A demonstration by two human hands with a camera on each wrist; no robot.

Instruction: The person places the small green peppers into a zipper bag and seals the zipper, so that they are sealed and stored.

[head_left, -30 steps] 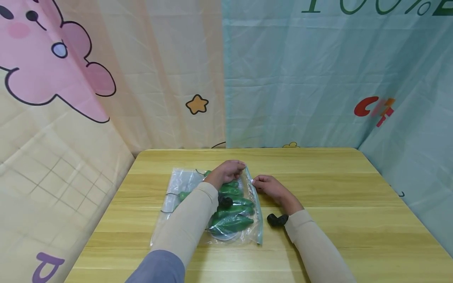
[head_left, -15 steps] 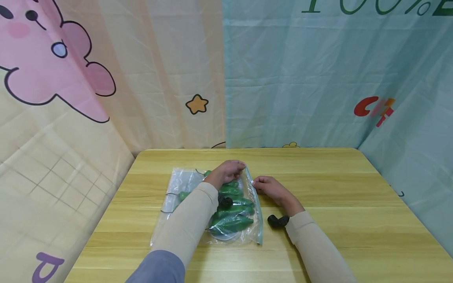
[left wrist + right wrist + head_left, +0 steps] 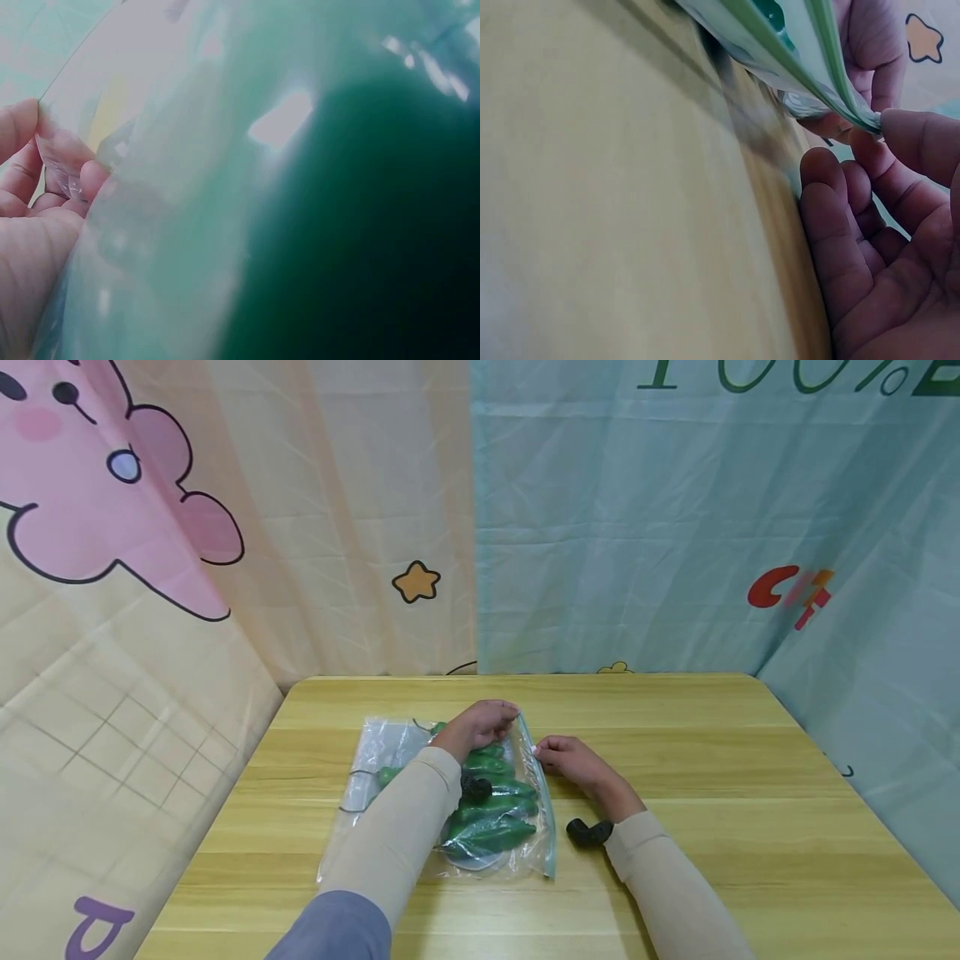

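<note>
A clear zip bag (image 3: 386, 742) lies on the table with several long green peppers (image 3: 491, 838) inside, over a round white thing (image 3: 472, 863), perhaps a plate. Its pale green zip edge (image 3: 551, 835) faces right. At the far end of that edge, my left hand (image 3: 482, 725) pinches the bag's corner between thumb and fingers, the forearm crossing over the peppers. My right hand (image 3: 576, 763) pinches a small white slider (image 3: 877, 121) on the zip between thumb and forefinger, its other fingers curled loosely. In the right wrist view, the two zip strips (image 3: 832, 67) stand apart beyond the slider.
The wooden table (image 3: 712, 760) reaches back to printed curtains (image 3: 615, 527) behind and at both sides. A black wrist-worn device (image 3: 588, 832) sits at my right cuff, another (image 3: 476, 788) at the left one, close over the bag.
My right hand has slid slightly along the zip edge toward me, with the white slider in its pinch. The left hand keeps its hold on the corner.
</note>
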